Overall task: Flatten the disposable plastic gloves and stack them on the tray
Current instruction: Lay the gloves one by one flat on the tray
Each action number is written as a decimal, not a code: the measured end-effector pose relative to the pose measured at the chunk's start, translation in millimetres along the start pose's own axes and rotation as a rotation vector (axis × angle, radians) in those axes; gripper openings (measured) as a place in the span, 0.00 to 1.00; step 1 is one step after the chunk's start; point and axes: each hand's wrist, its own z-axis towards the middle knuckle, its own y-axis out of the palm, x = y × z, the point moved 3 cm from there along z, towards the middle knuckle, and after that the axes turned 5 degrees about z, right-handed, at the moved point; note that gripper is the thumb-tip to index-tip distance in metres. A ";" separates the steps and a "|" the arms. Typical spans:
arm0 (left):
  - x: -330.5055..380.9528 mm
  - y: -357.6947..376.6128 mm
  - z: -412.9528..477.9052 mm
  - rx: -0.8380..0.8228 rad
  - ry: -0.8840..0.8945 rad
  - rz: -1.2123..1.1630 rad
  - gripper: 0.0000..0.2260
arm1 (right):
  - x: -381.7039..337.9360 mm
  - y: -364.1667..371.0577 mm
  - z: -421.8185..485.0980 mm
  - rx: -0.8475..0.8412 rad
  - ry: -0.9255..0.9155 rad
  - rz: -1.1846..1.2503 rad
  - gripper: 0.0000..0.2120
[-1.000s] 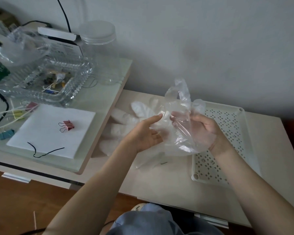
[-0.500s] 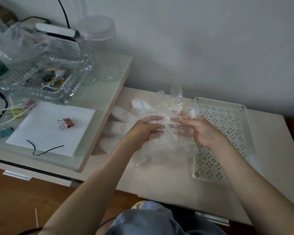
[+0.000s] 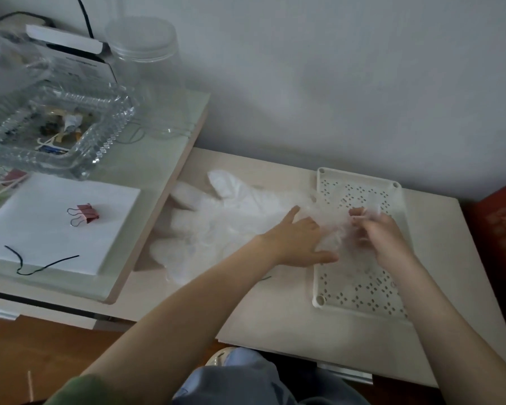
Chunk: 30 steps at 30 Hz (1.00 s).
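Observation:
A pile of clear disposable gloves [image 3: 216,223] lies on the beige table, left of the white perforated tray [image 3: 360,290]. One crumpled clear glove [image 3: 338,226] rests over the tray's left part, blurred by motion. My left hand [image 3: 301,241] lies at the tray's left edge with fingers spread, palm down on that glove's left side. Over the tray, my right hand [image 3: 377,232] has its fingers curled, pinching the glove's right side.
A raised shelf [image 3: 146,176] at the left carries a clear ridged dish [image 3: 59,133] of small items, a clear jar [image 3: 149,71], a white pad with a red binder clip [image 3: 84,214] and a black cord. A wall stands close behind. A red box [image 3: 500,226] is at the right.
Both hands have lowered the glove from the air down onto the tray. The left hand went from pinching to lying flat on it; the right hand moved right over the tray.

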 end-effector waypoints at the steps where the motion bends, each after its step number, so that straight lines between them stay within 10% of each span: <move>1: 0.6 2.8 3.2 0.001 -0.020 0.016 0.30 | 3.7 -4.8 1.5 0.051 -0.011 -0.050 0.10; 8: -6.7 2.9 12.2 0.410 -0.214 -0.335 0.29 | 23.6 -28.5 -2.7 0.425 -0.050 -0.169 0.05; 13: 9.8 -5.6 17.7 0.727 -0.172 0.059 0.18 | 22.6 -30.1 -8.9 0.349 -0.078 -0.243 0.19; 21: 28.7 26.8 41.5 0.031 -0.123 0.274 0.29 | 31.4 -37.9 -3.7 0.333 -0.042 -0.287 0.20; 30: 24.2 30.5 43.6 -0.005 -0.116 0.289 0.31 | 6.9 -10.3 -16.4 0.493 -0.618 -0.754 0.38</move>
